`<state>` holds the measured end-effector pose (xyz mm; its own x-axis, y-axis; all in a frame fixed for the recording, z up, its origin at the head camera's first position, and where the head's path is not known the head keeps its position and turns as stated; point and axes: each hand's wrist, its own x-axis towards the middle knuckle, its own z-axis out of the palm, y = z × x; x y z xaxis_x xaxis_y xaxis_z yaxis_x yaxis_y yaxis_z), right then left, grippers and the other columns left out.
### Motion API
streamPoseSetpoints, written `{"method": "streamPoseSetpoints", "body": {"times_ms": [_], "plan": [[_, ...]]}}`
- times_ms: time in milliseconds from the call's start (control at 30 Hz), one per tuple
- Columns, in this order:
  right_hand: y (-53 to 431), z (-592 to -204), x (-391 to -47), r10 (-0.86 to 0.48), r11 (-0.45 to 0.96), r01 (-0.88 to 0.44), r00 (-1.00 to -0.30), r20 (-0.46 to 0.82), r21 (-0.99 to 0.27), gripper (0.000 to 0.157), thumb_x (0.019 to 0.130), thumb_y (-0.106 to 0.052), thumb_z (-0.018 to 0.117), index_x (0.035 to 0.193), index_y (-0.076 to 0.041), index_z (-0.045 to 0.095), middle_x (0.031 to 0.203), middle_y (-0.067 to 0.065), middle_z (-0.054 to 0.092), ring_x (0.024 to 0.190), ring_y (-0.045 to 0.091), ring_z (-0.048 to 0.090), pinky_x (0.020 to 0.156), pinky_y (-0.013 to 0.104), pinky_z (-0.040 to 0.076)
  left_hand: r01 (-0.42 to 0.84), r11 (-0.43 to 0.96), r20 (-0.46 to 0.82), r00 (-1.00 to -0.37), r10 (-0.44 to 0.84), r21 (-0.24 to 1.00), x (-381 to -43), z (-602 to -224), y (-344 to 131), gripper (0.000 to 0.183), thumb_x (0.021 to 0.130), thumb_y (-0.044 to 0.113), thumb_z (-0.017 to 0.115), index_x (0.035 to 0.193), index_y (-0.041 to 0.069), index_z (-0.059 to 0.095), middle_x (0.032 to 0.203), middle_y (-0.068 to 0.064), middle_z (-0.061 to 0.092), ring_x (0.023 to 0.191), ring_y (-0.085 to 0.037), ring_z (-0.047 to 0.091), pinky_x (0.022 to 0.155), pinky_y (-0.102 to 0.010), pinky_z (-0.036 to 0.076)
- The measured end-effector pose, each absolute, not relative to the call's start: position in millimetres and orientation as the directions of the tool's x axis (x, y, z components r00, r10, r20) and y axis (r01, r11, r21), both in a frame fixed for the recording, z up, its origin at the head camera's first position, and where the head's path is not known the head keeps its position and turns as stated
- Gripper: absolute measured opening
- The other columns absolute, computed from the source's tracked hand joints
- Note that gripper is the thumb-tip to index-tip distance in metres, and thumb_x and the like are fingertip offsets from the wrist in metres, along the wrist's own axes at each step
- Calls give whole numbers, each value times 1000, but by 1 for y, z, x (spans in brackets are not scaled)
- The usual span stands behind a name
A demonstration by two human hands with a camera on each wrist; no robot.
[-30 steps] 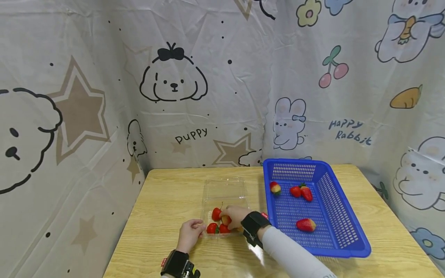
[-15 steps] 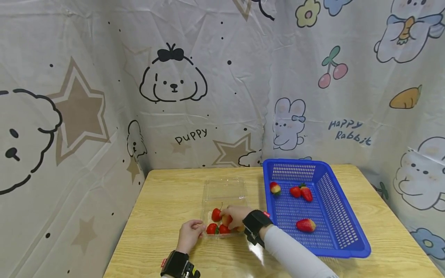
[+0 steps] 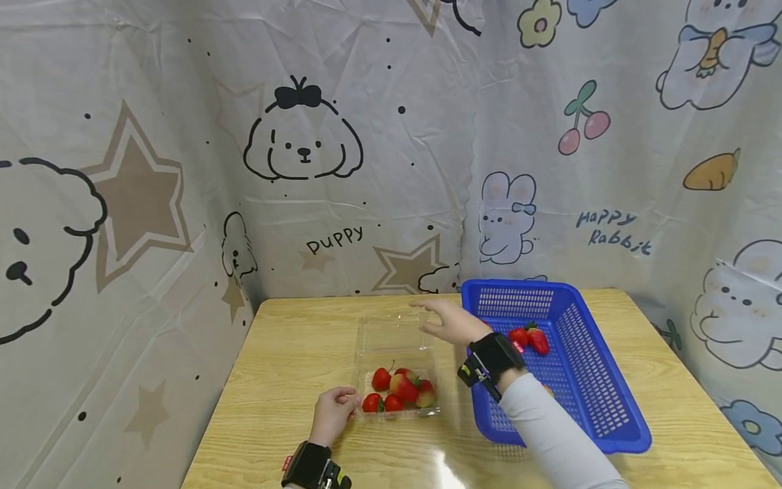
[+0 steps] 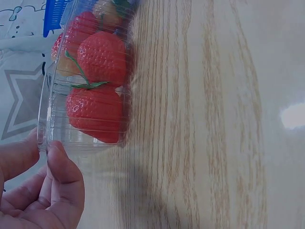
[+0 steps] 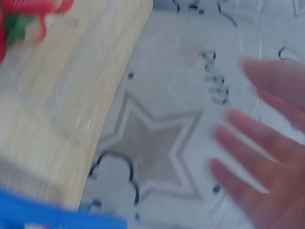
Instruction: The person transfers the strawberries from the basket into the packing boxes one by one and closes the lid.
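Note:
A clear plastic clamshell box lies on the table with its lid folded back. Several red strawberries with pale patches are in its front half. My left hand pinches the box's near-left rim between thumb and finger; in the left wrist view the thumb presses against the rim. My right hand is raised between the lid and the blue basket, fingers spread, holding nothing. The right wrist view is blurred but shows those fingers apart.
The blue perforated basket stands right of the box. Inside are a few strawberries, partly hidden by my right wrist and sleeve. A printed cloth hangs behind and beside the wooden table.
My right hand has let go of a strawberry in the box and risen away, back and to the right. The left hand has stayed on the box's rim.

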<state>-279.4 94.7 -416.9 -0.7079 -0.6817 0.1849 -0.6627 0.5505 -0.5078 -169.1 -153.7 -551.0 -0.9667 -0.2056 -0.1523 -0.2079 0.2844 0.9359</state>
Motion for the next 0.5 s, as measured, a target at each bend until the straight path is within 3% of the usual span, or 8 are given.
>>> {"method": "streamPoseSetpoints", "body": {"times_ms": [100, 200, 500], "plan": [[108, -418, -287, -581, 550, -684, -726, 368, -480, 52, 85, -6, 63, 133, -6, 45, 131, 15, 46, 120, 31, 44, 99, 45, 38, -208, 281, -152, -966, -207, 937, -170, -552, -154, 25, 83, 0, 63, 102, -15, 59, 69, -5, 55, 59, -14, 58, 54, -30, 52], [121, -425, -295, -460, 584, -659, -750, 475, -475, 58, 82, -2, 65, 135, -9, 42, 135, 15, 40, 123, 33, 40, 99, 48, 36, -223, 280, -168, -963, -210, 934, -170, -551, -155, 25, 83, 0, 63, 103, -15, 59, 69, -5, 54, 60, -13, 57, 55, -29, 52], [148, -467, -313, -174, 749, -448, -844, 508, -488, 62, 82, -7, 64, 138, -14, 37, 142, 19, 28, 126, 44, 29, 97, 61, 30, -221, 284, -163, -963, -214, 933, -169, -551, -154, 25, 83, 0, 63, 103, -15, 59, 70, -5, 56, 60, -14, 58, 55, -30, 52]]}}
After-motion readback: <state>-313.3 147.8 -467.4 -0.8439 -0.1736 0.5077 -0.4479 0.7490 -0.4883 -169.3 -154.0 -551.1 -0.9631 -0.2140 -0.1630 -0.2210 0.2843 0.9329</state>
